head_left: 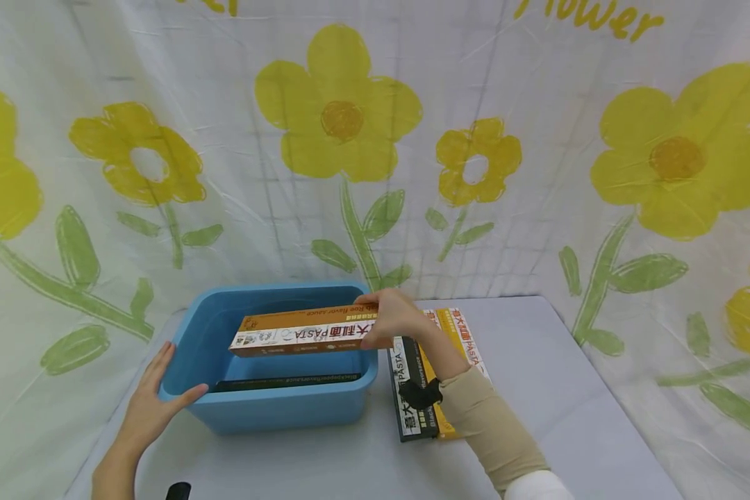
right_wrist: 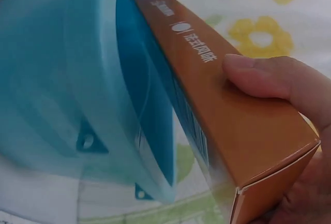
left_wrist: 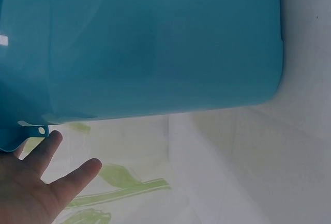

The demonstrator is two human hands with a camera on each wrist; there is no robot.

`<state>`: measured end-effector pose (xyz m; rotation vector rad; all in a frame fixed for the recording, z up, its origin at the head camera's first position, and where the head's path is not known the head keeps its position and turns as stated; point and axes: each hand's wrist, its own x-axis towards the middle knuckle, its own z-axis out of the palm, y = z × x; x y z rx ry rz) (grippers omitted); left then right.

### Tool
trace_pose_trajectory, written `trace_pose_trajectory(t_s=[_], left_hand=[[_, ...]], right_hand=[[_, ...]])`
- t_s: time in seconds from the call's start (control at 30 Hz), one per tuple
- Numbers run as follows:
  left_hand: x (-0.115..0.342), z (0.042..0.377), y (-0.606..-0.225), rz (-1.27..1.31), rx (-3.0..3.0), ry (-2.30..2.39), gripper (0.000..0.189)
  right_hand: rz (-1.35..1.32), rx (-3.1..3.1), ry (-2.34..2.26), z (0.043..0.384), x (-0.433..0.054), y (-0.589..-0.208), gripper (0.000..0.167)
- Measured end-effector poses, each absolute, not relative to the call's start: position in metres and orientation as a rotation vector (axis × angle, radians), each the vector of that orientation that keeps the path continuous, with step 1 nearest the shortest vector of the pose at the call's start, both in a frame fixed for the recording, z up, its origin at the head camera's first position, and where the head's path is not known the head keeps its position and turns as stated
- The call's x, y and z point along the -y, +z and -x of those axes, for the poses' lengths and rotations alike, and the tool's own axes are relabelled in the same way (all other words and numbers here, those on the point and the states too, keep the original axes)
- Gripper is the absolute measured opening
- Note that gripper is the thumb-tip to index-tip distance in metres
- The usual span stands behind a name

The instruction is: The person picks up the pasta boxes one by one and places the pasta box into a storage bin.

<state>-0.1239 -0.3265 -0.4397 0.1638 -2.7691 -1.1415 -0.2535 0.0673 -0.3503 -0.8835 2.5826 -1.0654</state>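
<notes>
My right hand grips the right end of a long brown pasta box, with the thumb on its near side. The box lies roughly level across the opening of a blue plastic basin; in the right wrist view the box slants over the basin's rim. My left hand rests against the basin's left corner, fingers extended and thumb by the front rim. In the left wrist view its fingers spread beside the basin wall. Inside the basin, a dark pasta box lies along the front wall.
Right of the basin, a black pasta box and a yellow pasta box lie side by side on the white table, partly covered by my right forearm. A flower-printed curtain hangs behind. A small black object shows at the bottom edge.
</notes>
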Motion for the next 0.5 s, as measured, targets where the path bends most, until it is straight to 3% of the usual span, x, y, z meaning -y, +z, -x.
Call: trace_pose_trajectory(t_s=[0.37,0.5], left_hand=[[0.327,0.122,-0.440,-0.107,2.744,-1.177,0.097],[0.329,0.121,-0.441,-0.091,2.736,-1.179,0.097]], right_hand=[[0.888,-2.673,-0.645,0.271,-0.023,-0.347,0.071],[0.871,-2.643,-0.632,0.274,-0.009,-0.347,0.062]])
